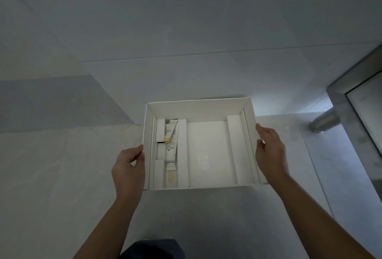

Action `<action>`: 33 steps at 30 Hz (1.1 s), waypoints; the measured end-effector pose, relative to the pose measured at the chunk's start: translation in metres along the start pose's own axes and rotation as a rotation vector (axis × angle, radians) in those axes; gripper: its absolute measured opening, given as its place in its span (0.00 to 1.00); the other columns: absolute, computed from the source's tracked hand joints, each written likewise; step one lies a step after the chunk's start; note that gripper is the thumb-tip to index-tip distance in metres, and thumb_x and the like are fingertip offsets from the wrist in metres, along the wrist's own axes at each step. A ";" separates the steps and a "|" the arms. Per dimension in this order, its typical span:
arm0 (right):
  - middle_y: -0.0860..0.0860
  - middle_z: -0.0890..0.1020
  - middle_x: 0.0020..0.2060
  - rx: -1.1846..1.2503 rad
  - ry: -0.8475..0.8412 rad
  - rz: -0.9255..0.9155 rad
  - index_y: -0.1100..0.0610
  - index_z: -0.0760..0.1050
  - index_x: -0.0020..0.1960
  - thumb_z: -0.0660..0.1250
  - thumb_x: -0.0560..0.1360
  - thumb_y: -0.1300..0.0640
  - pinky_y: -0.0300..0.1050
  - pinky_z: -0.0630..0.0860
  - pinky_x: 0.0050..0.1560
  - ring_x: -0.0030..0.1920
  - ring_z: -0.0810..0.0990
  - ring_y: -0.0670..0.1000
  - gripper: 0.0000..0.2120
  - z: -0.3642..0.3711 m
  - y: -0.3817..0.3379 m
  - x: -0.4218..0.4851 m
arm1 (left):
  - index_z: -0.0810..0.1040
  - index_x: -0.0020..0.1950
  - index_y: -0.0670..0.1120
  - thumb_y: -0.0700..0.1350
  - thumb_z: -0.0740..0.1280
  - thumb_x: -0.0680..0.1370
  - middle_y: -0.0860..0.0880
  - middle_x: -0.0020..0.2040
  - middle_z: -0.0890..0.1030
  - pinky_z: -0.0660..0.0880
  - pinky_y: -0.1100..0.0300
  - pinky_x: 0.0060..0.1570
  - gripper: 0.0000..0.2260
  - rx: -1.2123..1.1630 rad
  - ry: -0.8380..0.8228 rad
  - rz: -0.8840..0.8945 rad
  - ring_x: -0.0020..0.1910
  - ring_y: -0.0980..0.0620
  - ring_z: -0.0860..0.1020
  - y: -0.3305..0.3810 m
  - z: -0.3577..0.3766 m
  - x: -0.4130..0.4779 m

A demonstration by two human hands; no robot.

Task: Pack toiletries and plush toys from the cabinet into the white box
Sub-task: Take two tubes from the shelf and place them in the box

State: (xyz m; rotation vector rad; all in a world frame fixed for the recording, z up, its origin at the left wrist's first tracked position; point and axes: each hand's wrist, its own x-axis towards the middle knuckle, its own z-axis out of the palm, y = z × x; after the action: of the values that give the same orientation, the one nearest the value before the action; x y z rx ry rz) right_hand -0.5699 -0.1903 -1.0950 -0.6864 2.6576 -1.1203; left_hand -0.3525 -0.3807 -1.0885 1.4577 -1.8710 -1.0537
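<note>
On the pale grey tiled floor (62, 176), the open white cardboard box (198, 112) sits between your hands. Your left hand (129, 167) pinches one side wall, and your right hand (268, 151) lies straight-fingered against the opposite wall. The narrow compartment just beside your left hand holds white toiletry tubes (171, 147).

White box: one (198, 110), open at the top.
Hands: two, the left hand (128, 165) and the right hand (268, 151), one at each side wall of the box.
Raised dividers in the box: two, the left divider (183, 153) and the right divider (232, 149).
Tubes: two plainly seen, a small tube (170, 131) with a yellow cap and a longer white tube (171, 152); whether the pale yellow piece (171, 178) below is a third cannot be told.
Black-banded carton: one (160, 132).
Metal post: one (324, 122).
</note>
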 end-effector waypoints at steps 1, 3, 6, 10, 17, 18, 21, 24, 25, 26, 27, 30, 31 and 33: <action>0.59 0.74 0.62 -0.002 -0.003 0.003 0.64 0.68 0.66 0.57 0.75 0.73 0.38 0.64 0.59 0.56 0.69 0.46 0.20 0.000 0.000 0.003 | 0.79 0.54 0.40 0.33 0.64 0.75 0.48 0.48 0.78 0.68 0.78 0.45 0.10 -0.004 0.003 -0.002 0.47 0.53 0.76 0.000 0.001 0.000; 0.59 0.74 0.62 -0.006 -0.007 0.008 0.63 0.68 0.66 0.57 0.75 0.72 0.37 0.65 0.59 0.55 0.68 0.45 0.20 -0.001 -0.001 0.006 | 0.79 0.54 0.39 0.32 0.64 0.75 0.48 0.47 0.78 0.68 0.81 0.45 0.10 -0.009 0.007 0.006 0.47 0.52 0.76 0.001 0.002 -0.001; 0.58 0.74 0.62 -0.011 -0.007 0.023 0.63 0.68 0.66 0.57 0.76 0.72 0.38 0.65 0.58 0.56 0.70 0.47 0.20 0.000 -0.001 0.006 | 0.80 0.53 0.39 0.32 0.64 0.75 0.47 0.47 0.78 0.67 0.81 0.46 0.10 -0.022 0.010 0.008 0.46 0.52 0.76 0.001 0.002 -0.001; 0.59 0.73 0.63 -0.037 -0.009 0.041 0.63 0.67 0.67 0.58 0.76 0.71 0.42 0.67 0.60 0.62 0.73 0.56 0.20 0.000 -0.001 0.006 | 0.79 0.55 0.41 0.34 0.64 0.75 0.48 0.48 0.78 0.70 0.75 0.48 0.10 -0.009 0.000 -0.004 0.47 0.54 0.76 0.002 0.000 -0.001; 0.59 0.75 0.61 -0.013 0.098 0.020 0.63 0.70 0.64 0.63 0.75 0.65 0.44 0.65 0.59 0.63 0.71 0.57 0.18 -0.003 -0.027 -0.028 | 0.76 0.60 0.40 0.38 0.66 0.75 0.44 0.54 0.78 0.71 0.58 0.52 0.13 0.194 0.012 0.122 0.51 0.52 0.74 0.013 -0.012 -0.009; 0.59 0.75 0.60 0.006 0.076 0.021 0.63 0.70 0.64 0.63 0.75 0.64 0.44 0.66 0.59 0.62 0.71 0.57 0.17 -0.006 -0.032 -0.034 | 0.76 0.59 0.40 0.38 0.66 0.75 0.44 0.54 0.78 0.71 0.58 0.53 0.13 0.225 0.000 0.141 0.52 0.52 0.74 0.018 -0.018 -0.011; 0.59 0.77 0.59 -0.007 0.002 0.012 0.62 0.72 0.62 0.64 0.74 0.63 0.44 0.65 0.59 0.61 0.72 0.57 0.17 -0.018 -0.054 -0.044 | 0.77 0.58 0.39 0.38 0.67 0.75 0.42 0.53 0.79 0.71 0.55 0.53 0.12 0.351 -0.059 0.218 0.52 0.45 0.76 0.036 -0.043 -0.016; 0.60 0.78 0.57 -0.082 -0.065 -0.014 0.62 0.73 0.61 0.66 0.74 0.62 0.44 0.64 0.59 0.60 0.73 0.58 0.16 -0.037 -0.082 -0.048 | 0.78 0.54 0.38 0.37 0.69 0.72 0.40 0.49 0.81 0.71 0.55 0.50 0.11 0.453 -0.116 0.312 0.48 0.42 0.78 0.064 -0.074 -0.018; 0.60 0.78 0.57 -0.094 -0.085 -0.022 0.63 0.74 0.61 0.66 0.73 0.62 0.44 0.65 0.59 0.59 0.73 0.58 0.16 -0.045 -0.094 -0.049 | 0.79 0.54 0.38 0.37 0.69 0.72 0.40 0.48 0.81 0.71 0.55 0.49 0.11 0.481 -0.132 0.336 0.47 0.42 0.78 0.077 -0.084 -0.018; 0.61 0.78 0.56 -0.105 -0.100 -0.029 0.63 0.74 0.60 0.66 0.74 0.61 0.45 0.66 0.58 0.59 0.74 0.59 0.16 -0.055 -0.106 -0.051 | 0.79 0.53 0.38 0.37 0.69 0.72 0.40 0.47 0.81 0.71 0.56 0.48 0.10 0.500 -0.143 0.358 0.46 0.42 0.79 0.091 -0.095 -0.019; 0.61 0.79 0.56 -0.124 -0.109 -0.040 0.64 0.74 0.60 0.66 0.74 0.59 0.46 0.66 0.59 0.59 0.74 0.59 0.16 -0.066 -0.119 -0.052 | 0.79 0.53 0.38 0.38 0.69 0.73 0.40 0.46 0.82 0.72 0.56 0.47 0.10 0.514 -0.152 0.379 0.44 0.42 0.79 0.106 -0.106 -0.019; 0.61 0.80 0.53 -0.184 -0.144 -0.068 0.64 0.76 0.58 0.63 0.71 0.56 0.48 0.66 0.59 0.57 0.76 0.60 0.18 -0.104 -0.158 -0.055 | 0.80 0.51 0.38 0.42 0.66 0.73 0.41 0.45 0.82 0.71 0.58 0.46 0.11 0.547 -0.156 0.396 0.43 0.44 0.79 0.156 -0.138 -0.025; 0.61 0.80 0.53 -0.193 -0.151 -0.076 0.65 0.76 0.57 0.63 0.71 0.56 0.48 0.67 0.58 0.56 0.76 0.60 0.18 -0.117 -0.172 -0.056 | 0.80 0.51 0.38 0.43 0.66 0.72 0.42 0.45 0.82 0.71 0.58 0.46 0.11 0.552 -0.147 0.395 0.43 0.44 0.79 0.172 -0.149 -0.028; 0.60 0.80 0.53 -0.203 -0.159 -0.100 0.64 0.76 0.57 0.63 0.71 0.56 0.49 0.68 0.58 0.56 0.76 0.60 0.18 -0.143 -0.201 -0.058 | 0.80 0.51 0.38 0.46 0.63 0.74 0.41 0.46 0.82 0.71 0.56 0.46 0.13 0.563 -0.122 0.381 0.43 0.43 0.80 0.204 -0.171 -0.035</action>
State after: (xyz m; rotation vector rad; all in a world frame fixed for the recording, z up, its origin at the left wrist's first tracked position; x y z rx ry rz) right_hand -0.4967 -0.1947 -0.8522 -0.9122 2.6477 -0.7862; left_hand -0.3168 -0.3676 -0.8223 1.2466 -2.5430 -0.4585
